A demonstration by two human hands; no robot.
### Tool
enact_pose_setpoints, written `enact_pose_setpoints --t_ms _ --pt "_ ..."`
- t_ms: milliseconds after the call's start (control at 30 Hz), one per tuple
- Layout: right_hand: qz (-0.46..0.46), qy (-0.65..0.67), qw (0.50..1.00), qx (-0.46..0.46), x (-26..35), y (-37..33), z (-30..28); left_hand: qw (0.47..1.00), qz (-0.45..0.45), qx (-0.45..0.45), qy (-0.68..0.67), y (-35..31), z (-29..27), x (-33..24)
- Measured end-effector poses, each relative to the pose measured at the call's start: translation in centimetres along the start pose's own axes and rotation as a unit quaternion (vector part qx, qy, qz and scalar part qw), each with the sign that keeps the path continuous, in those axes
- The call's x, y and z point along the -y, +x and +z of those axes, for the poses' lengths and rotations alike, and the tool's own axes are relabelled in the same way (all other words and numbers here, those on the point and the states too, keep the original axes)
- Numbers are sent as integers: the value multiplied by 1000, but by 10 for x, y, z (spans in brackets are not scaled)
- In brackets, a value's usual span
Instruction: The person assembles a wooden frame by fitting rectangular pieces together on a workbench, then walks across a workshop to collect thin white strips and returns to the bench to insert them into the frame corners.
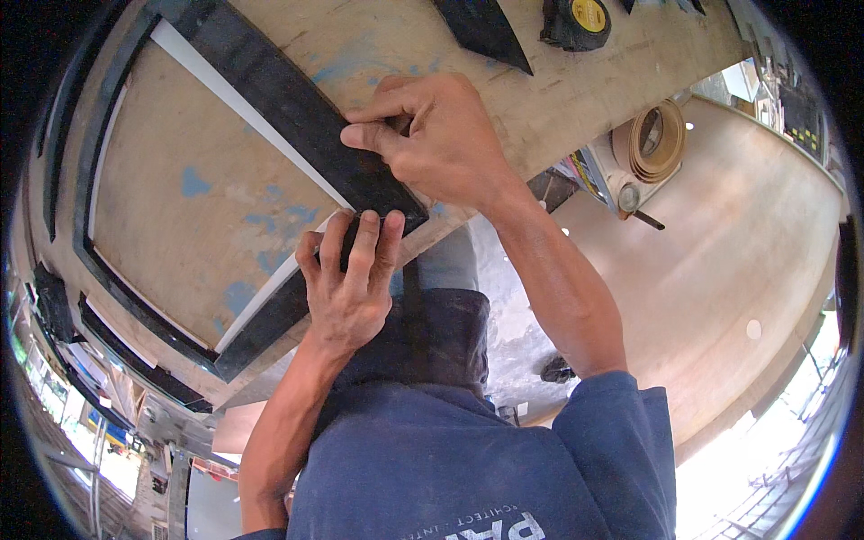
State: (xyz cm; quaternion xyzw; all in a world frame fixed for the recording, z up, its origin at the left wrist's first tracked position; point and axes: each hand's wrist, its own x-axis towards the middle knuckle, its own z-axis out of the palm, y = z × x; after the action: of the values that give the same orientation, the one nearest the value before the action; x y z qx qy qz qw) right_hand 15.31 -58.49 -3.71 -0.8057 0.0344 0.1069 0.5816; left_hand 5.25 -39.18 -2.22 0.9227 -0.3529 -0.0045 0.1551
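Observation:
A black rectangular frame with a white inner edge lies flat on a paint-stained wooden board. My left hand grips the frame's near right corner, its fingers curled over the black strip and its thumb hidden. Beside that corner, my right hand is closed, with thumb and forefinger close together over the outer edge of the right-hand strip. Whatever those fingers may pinch is too small or hidden to name.
At the far side of the board lie a black pointed strip and a black-and-yellow tape measure. A brown roll of edging sits right of the board. More black strips lie at left. A large pale panel stretches across the right.

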Motion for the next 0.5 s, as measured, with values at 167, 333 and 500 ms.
enact_pose_setpoints --t_ms 167,333,500 --pt "0 -20 1000 -1 -1 -1 -1 1000 6 15 16 1 -2 -1" --pt "16 -23 1000 -5 7 0 -4 999 14 24 34 2 -4 0" --pt "-33 -48 998 -11 1 -11 -3 1000 17 -3 15 -1 5 3"
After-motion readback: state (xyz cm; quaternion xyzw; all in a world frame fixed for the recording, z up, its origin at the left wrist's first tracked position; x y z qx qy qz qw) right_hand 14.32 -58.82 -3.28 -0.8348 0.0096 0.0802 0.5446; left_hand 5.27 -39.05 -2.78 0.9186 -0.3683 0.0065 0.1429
